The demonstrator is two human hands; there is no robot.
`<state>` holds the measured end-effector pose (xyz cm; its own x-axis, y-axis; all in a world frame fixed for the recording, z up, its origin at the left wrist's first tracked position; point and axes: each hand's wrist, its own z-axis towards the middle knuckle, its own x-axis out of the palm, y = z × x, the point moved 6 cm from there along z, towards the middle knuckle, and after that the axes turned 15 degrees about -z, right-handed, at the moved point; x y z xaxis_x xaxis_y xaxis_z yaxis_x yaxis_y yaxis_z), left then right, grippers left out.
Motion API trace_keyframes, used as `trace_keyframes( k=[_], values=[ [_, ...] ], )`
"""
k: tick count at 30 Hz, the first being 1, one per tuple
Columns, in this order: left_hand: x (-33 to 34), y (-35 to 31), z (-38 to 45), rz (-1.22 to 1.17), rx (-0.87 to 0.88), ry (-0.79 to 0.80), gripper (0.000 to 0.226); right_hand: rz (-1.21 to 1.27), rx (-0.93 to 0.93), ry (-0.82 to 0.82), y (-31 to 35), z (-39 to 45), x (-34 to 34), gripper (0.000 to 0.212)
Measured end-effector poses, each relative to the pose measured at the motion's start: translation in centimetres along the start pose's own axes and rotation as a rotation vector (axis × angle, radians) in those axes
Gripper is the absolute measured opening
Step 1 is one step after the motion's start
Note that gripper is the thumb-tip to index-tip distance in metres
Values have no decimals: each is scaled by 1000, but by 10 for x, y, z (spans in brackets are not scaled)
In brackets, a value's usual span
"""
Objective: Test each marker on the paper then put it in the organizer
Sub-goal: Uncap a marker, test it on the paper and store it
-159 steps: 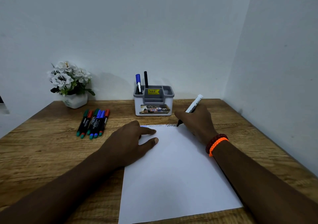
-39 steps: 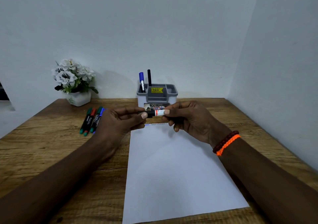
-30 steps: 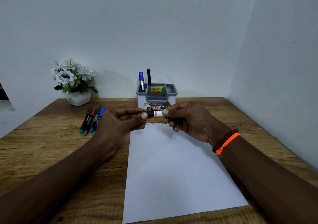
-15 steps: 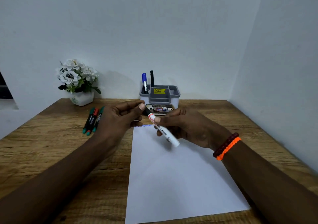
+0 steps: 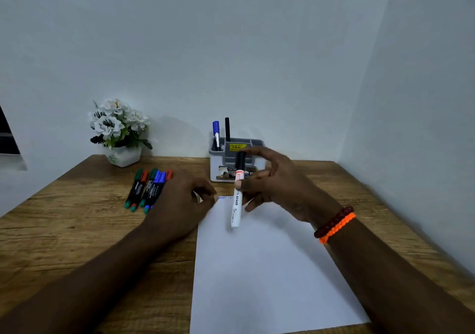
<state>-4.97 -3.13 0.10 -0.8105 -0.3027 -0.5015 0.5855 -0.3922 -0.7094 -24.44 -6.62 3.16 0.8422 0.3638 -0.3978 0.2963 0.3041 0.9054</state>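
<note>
Marker (image 5: 236, 200): light, stiff, slick plastic; right hand (image 5: 276, 187) pinches mid-barrel, cap up. Left hand (image 5: 180, 202) loosely curled, holding nothing.

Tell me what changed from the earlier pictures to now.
The right hand stopped writing; both hands capped the white marker. The left hand then let go and dropped to the paper's top left corner, while the right hand turned the marker cap-up before the organizer. Unchanged: two markers in the organizer, the loose markers, the flower pot.
</note>
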Motion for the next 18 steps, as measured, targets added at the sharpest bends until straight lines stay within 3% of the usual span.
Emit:
trace_keyframes(
  k=[6,11,18],
  values=[
    [6,9,1,85,18,77,7,-76,6,-358,14,46,-70,59],
    [8,14,3,119,-12,100,6,-526,-136,-626,39,96,-112,49],
    [10,21,3,95,-51,102,12,-977,-110,-553,29,151,-87,45]
  ],
)
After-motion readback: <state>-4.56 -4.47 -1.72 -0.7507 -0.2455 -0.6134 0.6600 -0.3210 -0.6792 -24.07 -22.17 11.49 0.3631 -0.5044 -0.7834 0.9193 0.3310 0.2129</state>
